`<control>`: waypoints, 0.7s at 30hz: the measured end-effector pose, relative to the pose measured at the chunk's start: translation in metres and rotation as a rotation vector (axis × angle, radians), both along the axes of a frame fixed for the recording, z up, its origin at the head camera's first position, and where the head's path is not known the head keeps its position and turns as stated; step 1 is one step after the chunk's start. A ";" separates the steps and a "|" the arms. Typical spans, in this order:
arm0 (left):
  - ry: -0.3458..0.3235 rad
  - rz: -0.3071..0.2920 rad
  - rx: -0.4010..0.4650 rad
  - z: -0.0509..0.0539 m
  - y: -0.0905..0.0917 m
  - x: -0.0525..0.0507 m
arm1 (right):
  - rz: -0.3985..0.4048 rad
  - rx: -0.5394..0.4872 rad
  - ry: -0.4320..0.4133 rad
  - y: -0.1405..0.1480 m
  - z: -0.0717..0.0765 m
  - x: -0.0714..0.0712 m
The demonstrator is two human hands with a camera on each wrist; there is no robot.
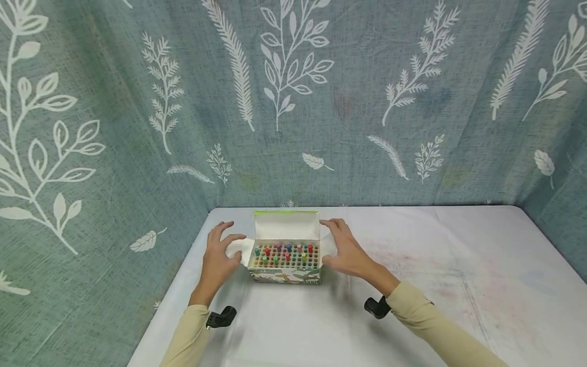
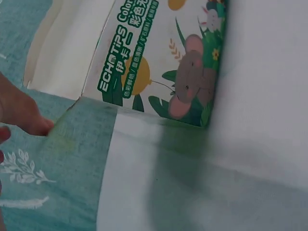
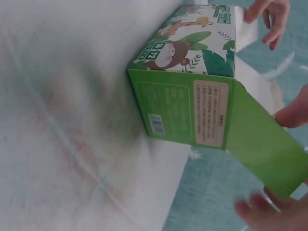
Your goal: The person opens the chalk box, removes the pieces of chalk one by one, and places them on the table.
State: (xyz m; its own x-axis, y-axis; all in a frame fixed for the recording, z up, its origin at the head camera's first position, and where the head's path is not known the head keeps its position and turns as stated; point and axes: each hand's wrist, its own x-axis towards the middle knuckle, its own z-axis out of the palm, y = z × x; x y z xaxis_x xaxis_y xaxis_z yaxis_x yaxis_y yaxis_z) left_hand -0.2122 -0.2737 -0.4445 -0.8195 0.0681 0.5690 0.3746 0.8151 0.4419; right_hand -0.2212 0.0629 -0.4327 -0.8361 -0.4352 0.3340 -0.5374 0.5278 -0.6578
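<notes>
An opened cardboard box (image 1: 285,276) printed with cartoon animals stands on the table. Its grid tray holds several coloured sticks (image 1: 287,257), loosely spread over the holes. The lid (image 1: 287,227) is raised at the back. My left hand (image 1: 220,257) is at the left side flap (image 1: 244,250), thumb and fingers spread; its thumb (image 2: 29,115) appears at the flap's edge. My right hand (image 1: 348,250) spans the right flap, green outside (image 3: 264,144), with thumb on one side and fingers toward the other. Whether the fingers press it is unclear.
A white cloth-covered table (image 1: 412,306) with faint coloured smudges lies under the box. Behind and to the left hangs a teal leaf-patterned curtain (image 1: 348,112). Black wrist cameras (image 1: 222,317) sit by both sleeves.
</notes>
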 end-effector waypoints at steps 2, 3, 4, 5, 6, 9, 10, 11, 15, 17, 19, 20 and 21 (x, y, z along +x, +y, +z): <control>-0.020 -0.017 -0.089 0.000 0.002 0.002 | -0.023 0.079 0.105 0.002 0.001 0.001; -0.038 -0.037 -0.119 0.001 0.003 0.003 | -0.035 0.124 0.164 0.003 0.002 0.001; -0.059 -0.060 -0.135 0.001 0.004 0.003 | -0.044 0.167 0.216 0.004 0.003 0.001; -0.086 -0.088 -0.141 0.001 0.005 0.004 | -0.048 0.205 0.265 0.005 0.003 0.001; -0.120 -0.117 -0.137 0.001 0.006 0.004 | -0.045 0.234 0.292 0.005 0.003 0.001; -0.239 -0.189 -0.094 0.000 0.007 0.004 | 0.008 0.274 0.284 0.004 0.002 0.001; -0.278 -0.204 -0.079 -0.001 0.008 0.003 | 0.031 0.274 0.251 0.003 0.001 0.001; -0.316 -0.215 -0.069 -0.002 0.008 0.003 | 0.056 0.268 0.217 0.002 0.000 0.001; -0.428 -0.232 -0.037 -0.008 0.013 0.000 | 0.116 0.214 0.109 -0.003 -0.006 0.002; -0.447 -0.235 -0.029 -0.012 0.016 -0.002 | 0.131 0.170 0.100 -0.006 -0.009 0.003; -0.458 -0.227 -0.024 -0.014 0.018 -0.003 | 0.139 0.128 0.102 -0.008 -0.011 0.003; -0.464 -0.219 -0.024 -0.016 0.019 -0.004 | 0.143 0.107 0.105 -0.009 -0.012 0.004; -0.471 -0.212 -0.020 -0.016 0.020 -0.004 | 0.145 0.093 0.109 -0.010 -0.012 0.004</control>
